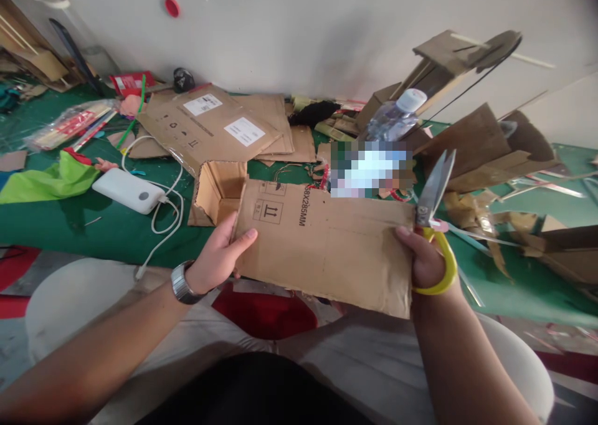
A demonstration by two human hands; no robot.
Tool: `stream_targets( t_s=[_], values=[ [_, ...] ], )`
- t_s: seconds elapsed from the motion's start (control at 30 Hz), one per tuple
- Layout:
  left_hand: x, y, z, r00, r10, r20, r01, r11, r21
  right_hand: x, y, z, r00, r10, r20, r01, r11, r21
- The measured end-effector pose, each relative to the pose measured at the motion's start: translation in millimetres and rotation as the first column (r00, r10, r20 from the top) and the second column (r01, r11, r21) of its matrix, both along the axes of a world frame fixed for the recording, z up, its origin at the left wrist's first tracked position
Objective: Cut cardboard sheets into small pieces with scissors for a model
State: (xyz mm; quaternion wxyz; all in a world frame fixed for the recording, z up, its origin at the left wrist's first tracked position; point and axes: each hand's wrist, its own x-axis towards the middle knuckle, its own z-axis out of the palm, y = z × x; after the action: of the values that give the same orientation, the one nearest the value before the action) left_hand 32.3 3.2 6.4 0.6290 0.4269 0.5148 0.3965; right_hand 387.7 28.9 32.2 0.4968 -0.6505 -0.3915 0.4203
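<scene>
A rectangular piece of cardboard [322,244] with printed arrows and size lettering is held up in front of me, tilted toward my face. My left hand [224,250] grips its left edge, thumb on top and fingers hidden beneath. At the right edge, my right hand [423,257] pinches the sheet under its thumb. Around that same hand loops the yellow handle of a pair of scissors [434,225], with the blades pointing up and slightly apart. Just behind the sheet's left corner stands a small open cardboard box [219,191].
Larger flat cardboard sheets [200,126] lie at the back of the green table [154,244]. A white power bank [126,190] with a cable is on the left. A clear bottle [397,116] and a cardboard construction [481,144] stand at right. Part of the scene is pixelated.
</scene>
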Motion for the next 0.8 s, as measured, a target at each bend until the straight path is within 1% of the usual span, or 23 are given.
stream_targets(
  t_s=[0.07,0.17,0.27,0.37,0.43,0.5,0.57,0.6,0.63,0.7,0.77,0.8],
  values=[
    [1,0,4.2,0.998,-0.001,-0.066,0.002,1.0,0.021,0,-1,0.1,0.998,-0.019,0.056,0.02,1.0,-0.018],
    [1,0,10.9,0.99,0.008,-0.14,0.001,0.998,0.068,-4,-3,3.8,0.987,-0.025,0.161,0.021,0.999,0.031],
    [1,1,14.1,0.99,0.031,-0.136,-0.014,0.993,0.118,-9,-5,7.3,0.961,-0.031,0.276,0.007,0.996,0.089],
    [0,0,13.8,0.993,0.029,-0.113,-0.019,0.996,0.09,-10,-7,6.3,0.945,-0.042,0.324,-0.004,0.99,0.142],
    [1,-2,13.3,0.996,0.032,-0.082,-0.026,0.997,0.071,-7,-8,3.6,0.948,-0.065,0.311,0.014,0.986,0.164],
    [4,-3,13.3,0.998,0.034,-0.049,-0.031,0.997,0.075,-3,-8,1.4,0.96,-0.105,0.259,0.064,0.985,0.161],
    [7,-5,13.4,0.999,0.023,-0.04,-0.019,0.996,0.088,2,-7,2.4,0.976,-0.132,0.172,0.112,0.987,0.119],
    [9,-7,13.2,0.998,0.015,-0.054,-0.009,0.993,0.116,5,-5,4.7,0.981,-0.138,0.136,0.126,0.988,0.092],
    [10,-9,12.7,0.996,0.004,-0.09,0.01,0.987,0.157,10,-3,8.2,0.985,-0.136,0.109,0.13,0.99,0.064],
    [8,-13,10.8,0.968,0.001,-0.249,0.069,0.959,0.273,21,1,18.1,0.984,-0.144,0.11,0.142,0.99,0.019],
    [-1,-15,8.1,0.884,0.066,-0.462,0.142,0.905,0.401,34,4,29.3,0.991,-0.112,0.078,0.119,0.989,-0.084],
    [-7,-14,7.0,0.831,0.133,-0.541,0.169,0.865,0.472,41,4,34.4,0.993,-0.104,0.056,0.11,0.987,-0.114]
  ],
)
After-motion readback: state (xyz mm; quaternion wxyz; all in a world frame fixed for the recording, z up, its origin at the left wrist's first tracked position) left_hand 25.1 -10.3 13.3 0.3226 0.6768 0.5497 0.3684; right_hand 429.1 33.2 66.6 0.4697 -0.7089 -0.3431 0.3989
